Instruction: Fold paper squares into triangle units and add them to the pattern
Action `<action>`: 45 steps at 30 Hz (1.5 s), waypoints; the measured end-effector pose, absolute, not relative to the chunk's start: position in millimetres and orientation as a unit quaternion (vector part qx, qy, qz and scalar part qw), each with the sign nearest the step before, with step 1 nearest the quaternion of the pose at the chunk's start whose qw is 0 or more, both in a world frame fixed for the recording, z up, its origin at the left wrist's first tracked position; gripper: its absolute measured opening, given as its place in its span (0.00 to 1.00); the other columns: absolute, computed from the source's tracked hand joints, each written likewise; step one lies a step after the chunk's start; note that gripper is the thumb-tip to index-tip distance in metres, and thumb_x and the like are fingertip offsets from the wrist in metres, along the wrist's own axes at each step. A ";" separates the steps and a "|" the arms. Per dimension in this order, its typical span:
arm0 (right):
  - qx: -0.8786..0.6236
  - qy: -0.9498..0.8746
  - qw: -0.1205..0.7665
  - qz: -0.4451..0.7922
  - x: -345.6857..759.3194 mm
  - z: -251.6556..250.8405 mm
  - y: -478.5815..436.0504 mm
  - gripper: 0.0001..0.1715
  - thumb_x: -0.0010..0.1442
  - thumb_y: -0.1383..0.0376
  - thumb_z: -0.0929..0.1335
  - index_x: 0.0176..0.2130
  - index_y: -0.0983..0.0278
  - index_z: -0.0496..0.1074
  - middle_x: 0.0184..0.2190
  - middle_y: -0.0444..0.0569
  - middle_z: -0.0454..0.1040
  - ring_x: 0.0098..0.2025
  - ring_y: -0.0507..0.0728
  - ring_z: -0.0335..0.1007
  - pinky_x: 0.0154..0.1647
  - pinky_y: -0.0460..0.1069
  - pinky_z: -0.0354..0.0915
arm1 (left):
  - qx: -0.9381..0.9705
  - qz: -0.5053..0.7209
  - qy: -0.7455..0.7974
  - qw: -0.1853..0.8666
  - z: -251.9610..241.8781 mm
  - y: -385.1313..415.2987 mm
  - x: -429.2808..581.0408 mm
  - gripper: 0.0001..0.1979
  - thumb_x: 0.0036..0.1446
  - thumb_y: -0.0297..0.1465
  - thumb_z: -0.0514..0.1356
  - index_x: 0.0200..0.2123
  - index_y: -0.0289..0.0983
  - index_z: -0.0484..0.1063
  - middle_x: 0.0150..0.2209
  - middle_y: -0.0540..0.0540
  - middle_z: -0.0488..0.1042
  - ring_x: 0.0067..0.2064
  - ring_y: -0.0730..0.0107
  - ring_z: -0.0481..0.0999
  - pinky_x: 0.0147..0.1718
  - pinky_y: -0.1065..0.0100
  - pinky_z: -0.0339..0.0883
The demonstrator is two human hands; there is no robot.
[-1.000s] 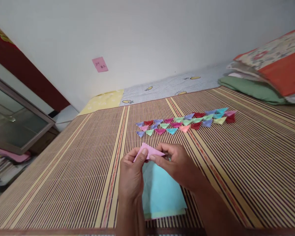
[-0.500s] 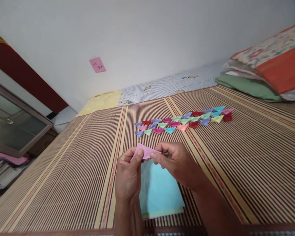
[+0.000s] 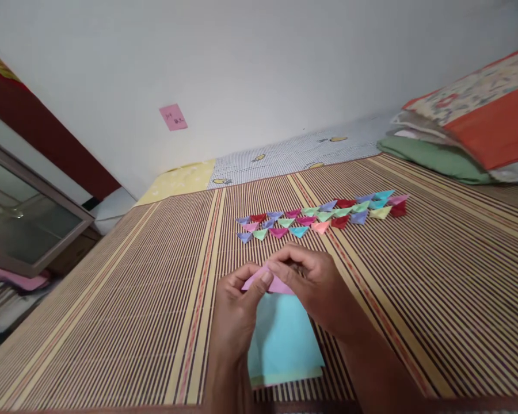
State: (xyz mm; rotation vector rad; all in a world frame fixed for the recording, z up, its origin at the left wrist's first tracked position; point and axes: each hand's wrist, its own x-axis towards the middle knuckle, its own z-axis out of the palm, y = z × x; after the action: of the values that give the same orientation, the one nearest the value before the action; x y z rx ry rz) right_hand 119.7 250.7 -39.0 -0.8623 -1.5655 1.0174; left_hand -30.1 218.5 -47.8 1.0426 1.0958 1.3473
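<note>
A pink folded piece of paper (image 3: 280, 286) is pinched between both hands at the centre of the head view. My left hand (image 3: 239, 302) grips its left part, thumb on the near face. On its upper edge close the thumb and fingers of my right hand (image 3: 313, 282), which hide part of the fold. Beneath the hands lies a stack of light-blue and greenish paper sheets (image 3: 287, 339). Beyond them, several small folded paper triangles (image 3: 299, 231) in red, blue, green, pink and yellow lie in slanting rows.
A striped bamboo mat (image 3: 155, 299) covers the surface. At the back right sit stacked pillows and folded cloth (image 3: 492, 126). A pink note (image 3: 173, 117) is stuck on the white wall (image 3: 259, 69). On the left stands a glass-fronted cabinet door (image 3: 21, 213).
Both hands have drawn closer together around the pink paper. The right thumb has moved left to the paper's upper point, and the paper has turned so that its long edge faces me.
</note>
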 end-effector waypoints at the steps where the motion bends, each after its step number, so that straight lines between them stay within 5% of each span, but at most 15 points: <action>1: -0.367 -0.657 0.522 0.401 116.6 -38.0 249.0 0.10 0.65 0.65 0.68 0.31 0.63 0.75 0.26 0.41 0.72 0.30 0.51 0.68 0.31 0.47 0.62 | 0.441 0.561 0.462 0.527 -48.1 218.5 -27.3 0.13 0.57 0.36 0.69 0.26 0.35 0.75 0.24 0.51 0.69 0.26 0.75 0.66 0.27 0.73 0.60; 11: -0.400 -0.709 0.533 0.231 112.6 -43.8 247.4 0.12 0.68 0.67 0.64 0.30 0.63 0.67 0.27 0.43 0.70 0.30 0.53 0.69 0.32 0.48 0.61 | 0.442 0.568 0.467 0.514 -47.7 218.9 -20.5 0.12 0.57 0.37 0.69 0.28 0.35 0.78 0.26 0.50 0.73 0.30 0.73 0.69 0.32 0.72 0.63; 17: -0.439 -0.711 0.539 0.105 107.0 -54.7 250.7 0.11 0.70 0.65 0.62 0.33 0.60 0.64 0.24 0.42 0.72 0.25 0.54 0.69 0.27 0.48 0.58 | 0.428 0.572 0.483 0.505 -41.7 217.7 -16.8 0.10 0.49 0.33 0.74 0.26 0.35 0.78 0.26 0.49 0.76 0.29 0.73 0.71 0.30 0.73 0.63; 24: -0.438 -0.690 0.568 0.097 108.6 -59.1 249.8 0.09 0.71 0.66 0.63 0.35 0.59 0.64 0.25 0.41 0.74 0.24 0.52 0.71 0.25 0.46 0.59 | 0.368 0.588 0.451 0.561 -43.3 220.9 -14.9 0.13 0.39 0.29 0.78 0.28 0.35 0.79 0.25 0.51 0.76 0.27 0.75 0.72 0.29 0.74 0.65; 30: -0.452 -0.665 0.589 0.073 107.2 -62.3 249.9 0.08 0.70 0.64 0.63 0.36 0.59 0.66 0.24 0.41 0.74 0.23 0.53 0.71 0.24 0.46 0.60 | 0.374 0.605 0.428 0.558 -44.8 220.1 -8.6 0.10 0.45 0.31 0.76 0.28 0.34 0.79 0.25 0.48 0.79 0.29 0.72 0.76 0.34 0.72 0.69; 38: -0.464 -0.650 0.600 0.057 105.8 -63.3 250.1 0.08 0.70 0.63 0.64 0.36 0.59 0.67 0.25 0.42 0.74 0.24 0.54 0.71 0.25 0.47 0.62 | 0.351 0.619 0.419 0.565 -44.2 220.5 -1.4 0.12 0.40 0.31 0.78 0.28 0.34 0.81 0.26 0.48 0.79 0.29 0.72 0.75 0.32 0.71 0.70; 45: -0.474 -0.647 0.594 0.055 109.2 -61.5 248.8 0.09 0.70 0.63 0.63 0.36 0.58 0.67 0.26 0.43 0.76 0.25 0.55 0.73 0.25 0.47 0.63 | 0.386 0.628 0.413 0.535 -47.0 218.7 -1.2 0.09 0.52 0.34 0.72 0.26 0.35 0.79 0.26 0.48 0.78 0.32 0.69 0.75 0.36 0.69 0.69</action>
State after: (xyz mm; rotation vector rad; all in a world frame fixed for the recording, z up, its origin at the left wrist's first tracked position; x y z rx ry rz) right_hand 109.2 248.8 -61.5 -1.1009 -1.5043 0.1288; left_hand -1.2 218.7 -47.0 0.9196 0.9843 1.4952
